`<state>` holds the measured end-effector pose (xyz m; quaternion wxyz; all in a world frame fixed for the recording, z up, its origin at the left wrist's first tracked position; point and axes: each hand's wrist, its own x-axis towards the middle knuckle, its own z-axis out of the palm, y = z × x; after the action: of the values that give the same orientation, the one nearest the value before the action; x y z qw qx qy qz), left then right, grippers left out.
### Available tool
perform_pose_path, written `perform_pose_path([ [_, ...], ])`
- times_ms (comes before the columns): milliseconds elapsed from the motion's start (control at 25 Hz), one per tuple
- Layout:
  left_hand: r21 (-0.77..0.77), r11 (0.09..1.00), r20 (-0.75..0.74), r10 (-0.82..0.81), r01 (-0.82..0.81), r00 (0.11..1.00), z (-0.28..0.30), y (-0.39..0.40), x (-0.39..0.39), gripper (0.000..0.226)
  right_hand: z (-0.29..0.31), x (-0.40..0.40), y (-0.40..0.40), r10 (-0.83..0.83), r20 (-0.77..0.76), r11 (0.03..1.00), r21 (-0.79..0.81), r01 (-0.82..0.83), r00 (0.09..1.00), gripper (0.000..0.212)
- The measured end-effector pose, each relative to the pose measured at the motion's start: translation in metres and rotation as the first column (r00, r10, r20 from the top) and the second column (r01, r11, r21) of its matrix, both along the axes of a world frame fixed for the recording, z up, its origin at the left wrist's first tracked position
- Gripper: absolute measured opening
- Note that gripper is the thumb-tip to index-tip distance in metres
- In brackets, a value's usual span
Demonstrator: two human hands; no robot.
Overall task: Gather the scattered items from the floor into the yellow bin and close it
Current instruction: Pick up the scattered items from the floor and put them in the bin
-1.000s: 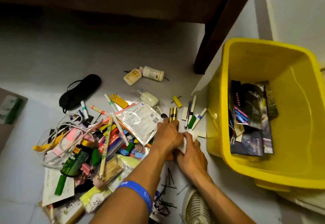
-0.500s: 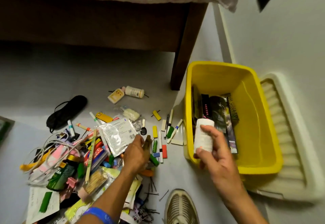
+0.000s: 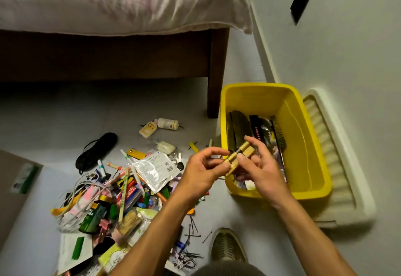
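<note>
Yellow bin stands open on the floor beside the bed leg, close to the wall; flat dark packets lie inside it along its left wall. A cream lid lies against the bin's right side. Both hands meet in front of the bin's near left corner. The left hand and the right hand together hold a small bundle of gold tubes, fingers curled and pinching it from either side. Left of the bin, scattered items remain in a heap: a silver foil pouch, a green bottle, white cords, pens and hairpins. Farther off lie a black eye mask and two small bottles. A shoe shows at the lower edge.
</note>
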<state>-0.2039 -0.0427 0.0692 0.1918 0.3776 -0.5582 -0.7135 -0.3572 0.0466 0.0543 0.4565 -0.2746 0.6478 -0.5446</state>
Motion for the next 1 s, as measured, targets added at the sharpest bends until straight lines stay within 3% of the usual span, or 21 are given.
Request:
perform_pose_path([
  [80, -0.05, 0.997, 0.064, -0.057, 0.06, 0.996, 0.006, 0.006, -0.012, 0.019, 0.0, -0.007, -0.006, -0.121, 0.086, 0.992, 0.053, 0.116, 0.989, 0.033],
  [160, -0.064, 0.998, 0.124, 0.029, -0.022, 0.992, 0.002, 0.007, -0.016, 0.013, -0.007, -0.026, -0.006, -0.307, 0.145, 0.949, 0.126, 0.291, 0.941, 0.024],
  [240, -0.062, 0.988, 0.174, 0.152, -0.143, 0.973, -0.011, 0.003, -0.009, 0.009, -0.02, -0.049, -0.006, -0.421, 0.065, 0.894, 0.195, 0.402, 0.905, 0.024],
  [360, -0.035, 0.968, 0.287, 0.247, -0.247, 0.926, -0.043, 0.0, 0.014, 0.009, -0.046, -0.069, -0.02, -0.288, -0.252, 0.845, 0.386, 0.369, 0.924, 0.034],
  [520, 0.01, 0.955, 0.432, 0.262, -0.295, 0.863, -0.092, 0.006, 0.058, 0.012, -0.085, -0.07, -0.045, -0.1, -0.265, 0.78, 0.578, 0.241, 0.959, 0.037],
  [640, -0.008, 0.953, 0.493, 0.268, -0.303, 0.828, -0.121, 0.007, 0.086, 0.011, -0.08, -0.056, -0.049, -0.009, -0.423, 0.84, 0.488, 0.236, 0.906, 0.036],
  [720, -0.03, 0.962, 0.542, 0.245, -0.272, 0.804, -0.132, 0.006, 0.094, 0.011, -0.052, -0.032, -0.043, -0.078, -0.617, 0.929, 0.241, 0.282, 0.783, 0.031],
  [840, -0.037, 0.979, 0.547, 0.189, -0.201, 0.815, -0.142, 0.008, 0.089, 0.014, -0.019, 0.032, -0.032, -0.215, -0.651, 0.977, -0.139, 0.164, 0.728, 0.023],
  [920, -0.055, 0.989, 0.562, 0.142, -0.135, 0.815, -0.146, 0.007, 0.083, 0.013, -0.031, 0.076, -0.027, -0.092, -0.666, 0.994, -0.099, 0.035, 0.74, 0.021],
  [1000, -0.093, 0.994, 0.581, 0.103, -0.06, 0.807, -0.153, 0.002, 0.078, 0.018, -0.064, 0.106, -0.026, 0.109, -0.661, 0.993, 0.113, -0.045, 0.742, 0.024],
])
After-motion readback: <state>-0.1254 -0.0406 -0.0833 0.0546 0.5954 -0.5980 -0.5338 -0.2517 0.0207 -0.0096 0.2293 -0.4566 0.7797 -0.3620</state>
